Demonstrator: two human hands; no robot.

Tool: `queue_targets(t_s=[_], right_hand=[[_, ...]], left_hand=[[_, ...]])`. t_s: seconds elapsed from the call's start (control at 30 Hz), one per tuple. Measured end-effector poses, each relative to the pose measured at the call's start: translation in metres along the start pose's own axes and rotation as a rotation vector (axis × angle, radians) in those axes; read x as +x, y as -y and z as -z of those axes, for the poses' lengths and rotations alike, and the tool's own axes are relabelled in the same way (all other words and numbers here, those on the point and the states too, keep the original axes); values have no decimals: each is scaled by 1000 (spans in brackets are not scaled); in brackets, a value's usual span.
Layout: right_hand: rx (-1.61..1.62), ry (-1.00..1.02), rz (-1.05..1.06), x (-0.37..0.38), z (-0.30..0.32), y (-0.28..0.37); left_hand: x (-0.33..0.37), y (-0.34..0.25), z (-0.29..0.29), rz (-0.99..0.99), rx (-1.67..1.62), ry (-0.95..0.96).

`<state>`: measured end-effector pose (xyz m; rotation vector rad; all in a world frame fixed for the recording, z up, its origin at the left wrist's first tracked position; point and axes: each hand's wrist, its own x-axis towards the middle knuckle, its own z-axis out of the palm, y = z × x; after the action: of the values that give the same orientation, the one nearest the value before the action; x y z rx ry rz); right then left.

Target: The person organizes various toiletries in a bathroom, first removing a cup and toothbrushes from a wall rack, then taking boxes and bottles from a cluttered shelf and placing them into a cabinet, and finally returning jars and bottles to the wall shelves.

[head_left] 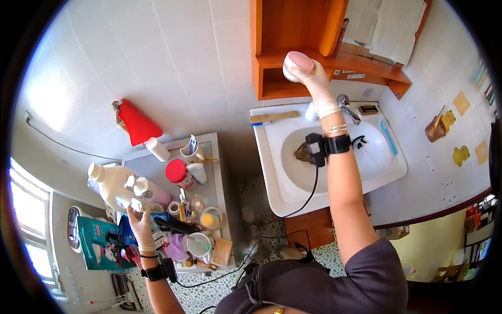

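Note:
My right hand (315,78), in a pale glove, is raised to the orange wall shelf (272,60) and grips a round white jar with a pink lid (296,64) at the shelf's edge. My left hand (140,222), also gloved, reaches down over the cluttered grey side table (157,165) and closes on a small white bottle (137,205) beside a pink pump bottle (151,189). Both wrists carry black bands with cables.
A white sink (324,157) with a chrome tap (346,106) sits below the shelf; a brush (272,118) and blue toothbrush (388,137) lie on its rim. The table holds a large white jug (111,184), a red-lidded jar (179,172), cups and tubes. A red cloth (135,123) hangs on the tiled wall.

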<state>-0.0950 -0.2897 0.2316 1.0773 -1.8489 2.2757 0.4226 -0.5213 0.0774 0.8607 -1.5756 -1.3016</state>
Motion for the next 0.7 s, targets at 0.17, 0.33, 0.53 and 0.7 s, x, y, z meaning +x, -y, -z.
queue_targets(t_s=[0.17,0.33,0.53,0.7], right_hand=[[-379,102,-218,-5,7,-66],[-546,86,-109,15,-16,-117],[-388,113,-155,42,-28,-157],[-580,123,-169,54,-30,-177]], left_hand=[[-29,-11,-8,38,-84,-32],[-56,-32,-14,62,-37,-17],[-77,-47,-26,112,-21,-48],[-89,-63,-36,151,28,-107]])
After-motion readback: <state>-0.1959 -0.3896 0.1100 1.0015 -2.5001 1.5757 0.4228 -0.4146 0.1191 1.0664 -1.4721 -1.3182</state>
